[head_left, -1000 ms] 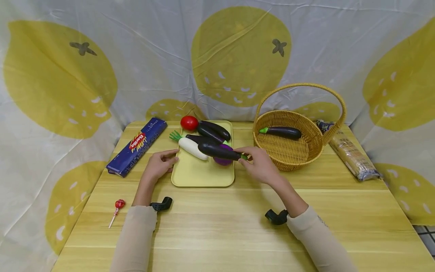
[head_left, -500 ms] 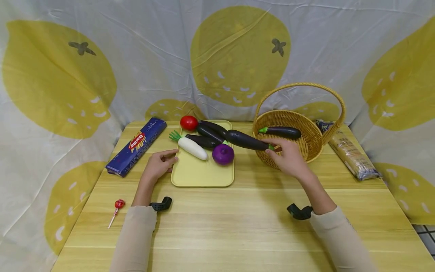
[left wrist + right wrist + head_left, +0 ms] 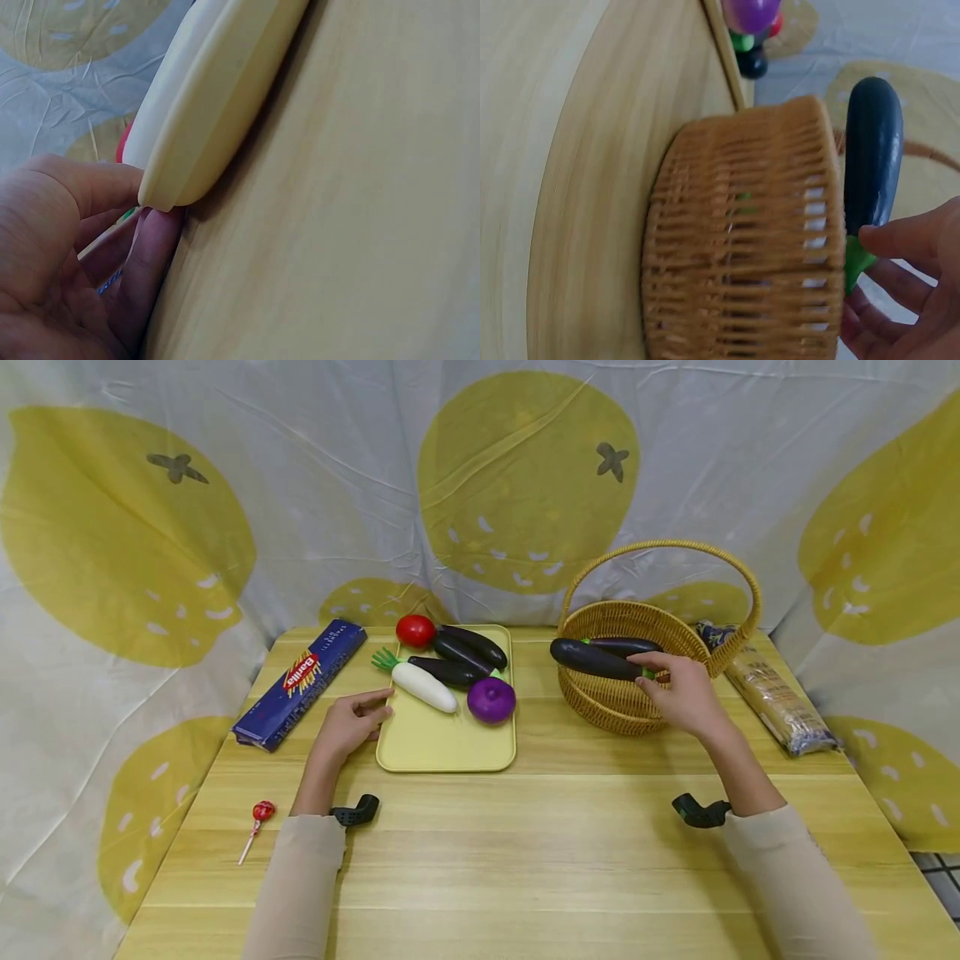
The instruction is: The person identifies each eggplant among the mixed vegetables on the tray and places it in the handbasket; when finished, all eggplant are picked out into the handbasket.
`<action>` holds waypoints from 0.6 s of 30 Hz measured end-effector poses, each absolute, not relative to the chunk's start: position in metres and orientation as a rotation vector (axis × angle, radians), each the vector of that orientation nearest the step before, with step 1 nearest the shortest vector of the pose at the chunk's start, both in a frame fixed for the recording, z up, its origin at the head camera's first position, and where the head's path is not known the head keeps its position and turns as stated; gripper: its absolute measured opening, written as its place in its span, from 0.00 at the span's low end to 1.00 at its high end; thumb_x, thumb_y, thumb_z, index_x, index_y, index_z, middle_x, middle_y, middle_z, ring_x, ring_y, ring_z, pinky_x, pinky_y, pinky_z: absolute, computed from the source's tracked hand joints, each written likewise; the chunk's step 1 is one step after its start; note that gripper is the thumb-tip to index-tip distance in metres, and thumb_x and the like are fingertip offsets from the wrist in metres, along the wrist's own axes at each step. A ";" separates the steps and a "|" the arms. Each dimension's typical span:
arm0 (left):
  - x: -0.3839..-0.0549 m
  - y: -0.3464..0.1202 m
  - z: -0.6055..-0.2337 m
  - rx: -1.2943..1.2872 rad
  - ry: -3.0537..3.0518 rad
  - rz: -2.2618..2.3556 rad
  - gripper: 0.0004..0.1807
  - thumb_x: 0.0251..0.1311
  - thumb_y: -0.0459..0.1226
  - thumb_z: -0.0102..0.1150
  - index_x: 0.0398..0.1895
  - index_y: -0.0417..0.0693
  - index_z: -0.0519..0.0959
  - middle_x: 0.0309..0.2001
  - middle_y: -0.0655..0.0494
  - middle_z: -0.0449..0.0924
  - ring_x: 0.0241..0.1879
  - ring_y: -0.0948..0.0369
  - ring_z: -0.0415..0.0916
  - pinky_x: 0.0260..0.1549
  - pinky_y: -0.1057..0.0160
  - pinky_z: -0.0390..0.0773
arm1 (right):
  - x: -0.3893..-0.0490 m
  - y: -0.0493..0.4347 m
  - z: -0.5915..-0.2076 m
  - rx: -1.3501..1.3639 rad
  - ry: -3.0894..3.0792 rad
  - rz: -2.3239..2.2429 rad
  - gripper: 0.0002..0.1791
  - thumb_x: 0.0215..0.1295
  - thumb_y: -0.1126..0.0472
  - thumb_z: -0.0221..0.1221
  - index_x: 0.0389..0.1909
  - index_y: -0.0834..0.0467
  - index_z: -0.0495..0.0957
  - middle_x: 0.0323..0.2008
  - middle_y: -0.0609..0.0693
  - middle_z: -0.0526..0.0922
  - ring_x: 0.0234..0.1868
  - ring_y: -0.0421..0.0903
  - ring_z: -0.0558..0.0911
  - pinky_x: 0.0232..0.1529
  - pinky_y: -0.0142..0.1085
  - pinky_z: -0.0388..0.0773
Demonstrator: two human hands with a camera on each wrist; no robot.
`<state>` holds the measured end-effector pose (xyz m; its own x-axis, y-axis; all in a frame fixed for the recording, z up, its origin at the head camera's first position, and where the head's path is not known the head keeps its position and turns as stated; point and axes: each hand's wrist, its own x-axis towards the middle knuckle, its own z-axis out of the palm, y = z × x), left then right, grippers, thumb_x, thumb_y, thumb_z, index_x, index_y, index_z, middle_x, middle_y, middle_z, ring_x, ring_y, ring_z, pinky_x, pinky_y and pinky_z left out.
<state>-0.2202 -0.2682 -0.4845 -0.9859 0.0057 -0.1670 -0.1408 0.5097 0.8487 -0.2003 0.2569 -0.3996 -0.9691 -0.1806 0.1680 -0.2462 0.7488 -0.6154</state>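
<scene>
My right hand (image 3: 681, 692) pinches an eggplant (image 3: 596, 660) by its green stem end, above the wicker basket (image 3: 611, 718). The right wrist view shows this eggplant (image 3: 874, 154) just over the basket's rim, thumb against the green cap. Another eggplant (image 3: 633, 647) lies inside the basket, partly hidden by the held one. My left hand (image 3: 351, 724) grips the left edge of the yellow tray (image 3: 446, 752); in the left wrist view the thumb lies on the tray's rim (image 3: 202, 150) with fingers beneath. On the tray are several eggplants (image 3: 450, 672), a white radish (image 3: 425, 687), a purple onion (image 3: 492, 701) and a tomato (image 3: 416, 631).
A blue spaghetti box (image 3: 300, 683) lies left of the tray. Nearer the front left is a red lollipop (image 3: 262, 812). A clear bag of pasta (image 3: 780, 697) rests right of the basket, whose tall handle (image 3: 663, 547) arches over it. A lemon-print curtain hangs behind.
My right hand has carried the eggplant rightward from over the tray to over the basket, uncovering the purple onion. The left hand stays at the tray's edge.
</scene>
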 end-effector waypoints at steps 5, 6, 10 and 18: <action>-0.220 -0.269 -0.483 -0.117 2.595 1.490 0.23 0.70 0.44 0.64 0.68 0.60 0.80 0.57 0.41 0.83 0.44 0.58 0.80 0.34 0.65 0.87 | -0.210 0.273 -0.407 0.300 -2.875 1.045 0.20 0.75 0.65 0.59 0.65 0.60 0.78 0.61 0.66 0.81 0.58 0.68 0.80 0.55 0.63 0.78; -0.220 -0.269 -0.483 -0.116 2.595 1.488 0.23 0.71 0.44 0.64 0.68 0.60 0.80 0.57 0.42 0.83 0.44 0.58 0.80 0.34 0.65 0.87 | -0.212 0.275 -0.409 0.292 -2.883 1.042 0.20 0.75 0.65 0.59 0.65 0.60 0.78 0.61 0.66 0.81 0.58 0.69 0.79 0.55 0.63 0.78; -0.220 -0.269 -0.482 -0.113 2.599 1.483 0.23 0.70 0.44 0.64 0.68 0.59 0.80 0.58 0.42 0.83 0.44 0.58 0.80 0.34 0.65 0.87 | -0.220 0.281 -0.414 0.276 -2.916 1.005 0.20 0.74 0.66 0.58 0.64 0.61 0.78 0.61 0.67 0.81 0.58 0.70 0.80 0.53 0.63 0.79; -0.220 -0.269 -0.484 -0.122 2.589 1.484 0.23 0.70 0.44 0.64 0.68 0.59 0.80 0.58 0.43 0.82 0.43 0.58 0.79 0.34 0.66 0.87 | -0.239 0.287 -0.417 0.274 -3.002 0.901 0.19 0.73 0.67 0.56 0.63 0.63 0.79 0.61 0.69 0.80 0.60 0.70 0.79 0.46 0.57 0.78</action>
<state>-0.2199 -0.2690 -0.4841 -0.9847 0.0060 -0.1742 -0.1473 0.5058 0.8500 -0.2390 0.2867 -0.4167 -0.9848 -0.1675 0.0452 -0.1647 0.8210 -0.5467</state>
